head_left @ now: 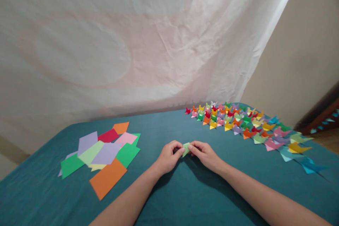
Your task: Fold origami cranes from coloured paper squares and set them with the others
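Note:
A small folded piece of light green paper [186, 149] is held between my two hands, just above the table's middle. My left hand [171, 155] pinches its left edge between thumb and fingers. On the opposite edge, the thumb and fingers of my right hand [203, 153] are closed on the same paper. Parts of the paper are hidden behind the fingertips, so its full shape cannot be made out.
Loose sheets of coloured paper [107, 153] overlap in a pile on the left. Rows of folded paper cranes [237, 122] stand on the right and back right. A teal cloth [159, 127] covers the table; a pale sheet [148, 49] hangs behind it.

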The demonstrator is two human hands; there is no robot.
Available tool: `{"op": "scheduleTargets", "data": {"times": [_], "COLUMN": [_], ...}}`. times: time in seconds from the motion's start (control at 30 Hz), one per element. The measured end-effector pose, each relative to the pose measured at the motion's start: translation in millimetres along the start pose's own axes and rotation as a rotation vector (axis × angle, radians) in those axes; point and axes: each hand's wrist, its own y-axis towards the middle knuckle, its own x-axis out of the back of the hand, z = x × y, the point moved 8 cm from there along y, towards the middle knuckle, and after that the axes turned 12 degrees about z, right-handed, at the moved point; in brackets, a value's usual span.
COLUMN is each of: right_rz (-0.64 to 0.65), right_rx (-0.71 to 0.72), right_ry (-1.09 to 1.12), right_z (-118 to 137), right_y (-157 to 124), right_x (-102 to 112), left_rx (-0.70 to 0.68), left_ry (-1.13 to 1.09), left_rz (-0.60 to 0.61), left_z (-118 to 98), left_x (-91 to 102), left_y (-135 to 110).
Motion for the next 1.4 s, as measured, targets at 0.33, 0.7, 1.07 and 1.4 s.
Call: {"op": "scheduleTargets", "data": {"times": [0.33, 0.7, 1.07, 1.4], "right_rz": [0.025, 0.009, -0.042, -0.126], "right_rx": [0.021, 0.024, 0.1, 0.107], "right_ry": [-0.085, -0.057, -0.053, -0.171], "right_z": [2, 3, 17, 18], "right_y": [-1, 0, -4, -4], "right_x": [-1, -2, 1, 1], "left_rx": [0.042, 0.062, 0.027, 0.024], "left_ry": [-0.226, -0.187, -0.164, -0.128], "left_rz": [-0.032, -0.112, -0.077, -0.095], "left_z": [10, 16, 8, 3], "left_x": [-1.1, 4.3, 0.1, 2.2], "left_y": [1, 0, -1, -2]}}
